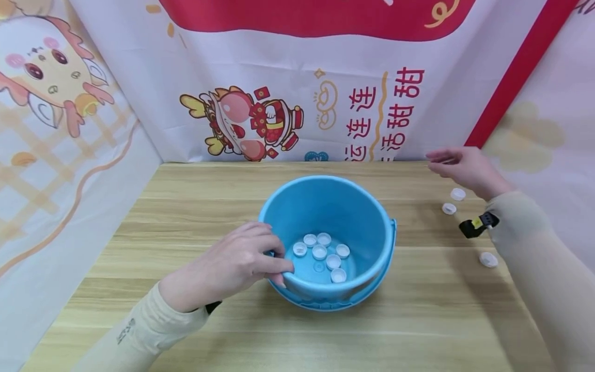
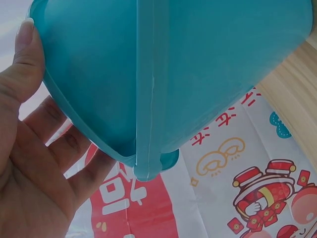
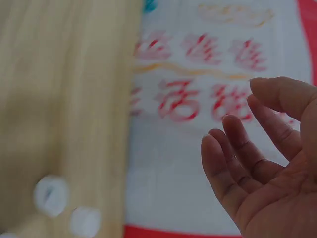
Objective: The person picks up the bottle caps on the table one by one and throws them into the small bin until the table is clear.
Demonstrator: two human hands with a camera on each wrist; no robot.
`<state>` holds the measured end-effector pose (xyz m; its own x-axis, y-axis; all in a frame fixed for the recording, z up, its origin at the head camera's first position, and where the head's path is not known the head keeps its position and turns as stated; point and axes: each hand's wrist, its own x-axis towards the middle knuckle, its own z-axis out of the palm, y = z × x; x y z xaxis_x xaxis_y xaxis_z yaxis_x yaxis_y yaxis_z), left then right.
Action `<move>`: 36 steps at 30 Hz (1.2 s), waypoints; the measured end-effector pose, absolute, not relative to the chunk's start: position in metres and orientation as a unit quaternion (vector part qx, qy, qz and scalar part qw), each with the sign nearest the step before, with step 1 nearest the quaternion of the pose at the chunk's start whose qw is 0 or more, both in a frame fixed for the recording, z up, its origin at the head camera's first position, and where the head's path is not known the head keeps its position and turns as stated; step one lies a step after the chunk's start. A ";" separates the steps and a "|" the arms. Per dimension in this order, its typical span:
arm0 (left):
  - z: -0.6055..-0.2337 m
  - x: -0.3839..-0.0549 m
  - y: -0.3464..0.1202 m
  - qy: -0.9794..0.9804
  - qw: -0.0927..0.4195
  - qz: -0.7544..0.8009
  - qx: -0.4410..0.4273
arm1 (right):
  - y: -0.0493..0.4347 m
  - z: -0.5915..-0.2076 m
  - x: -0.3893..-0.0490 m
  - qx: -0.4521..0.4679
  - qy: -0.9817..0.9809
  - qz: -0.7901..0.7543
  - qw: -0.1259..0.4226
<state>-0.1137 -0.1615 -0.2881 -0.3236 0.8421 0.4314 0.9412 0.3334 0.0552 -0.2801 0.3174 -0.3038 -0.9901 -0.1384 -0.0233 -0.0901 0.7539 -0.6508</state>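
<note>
A blue bucket (image 1: pixel 325 206) stands on the wooden table, with several white bottle caps (image 1: pixel 319 252) lying on its bottom. My left hand (image 1: pixel 244 256) grips the bucket's rim at the near left; in the left wrist view the thumb (image 2: pixel 29 49) lies on one side of the rim and the fingers on the other. Raised above the table's far right, my right hand (image 1: pixel 465 168) has loosely bent fingers and nothing in them. Below and beside it on the table lie a cap (image 1: pixel 457 194), another cap (image 1: pixel 449 208) and a nearer cap (image 1: pixel 488 259).
The bucket's handle (image 1: pixel 393 243) hangs down along its outside. Printed cloth (image 1: pixel 279 67) hangs behind the table (image 1: pixel 186 206), and more cloth hangs at the left and right sides. A black wrist camera (image 1: pixel 479 225) sits at the right sleeve.
</note>
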 end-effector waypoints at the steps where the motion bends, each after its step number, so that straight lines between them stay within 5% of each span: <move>1: -0.288 -0.114 -0.161 -0.801 0.163 -0.150 -0.556 | 0.326 -0.313 -0.284 -0.059 0.941 -0.332 0.036; 13: -0.289 -0.113 -0.163 -0.802 0.165 -0.151 -0.553 | 0.382 -0.380 -0.298 -0.066 0.967 -0.231 0.088; 36: -0.289 -0.113 -0.162 -0.813 0.140 -0.149 -0.545 | 0.360 -0.394 -0.293 -0.100 0.974 -0.169 0.115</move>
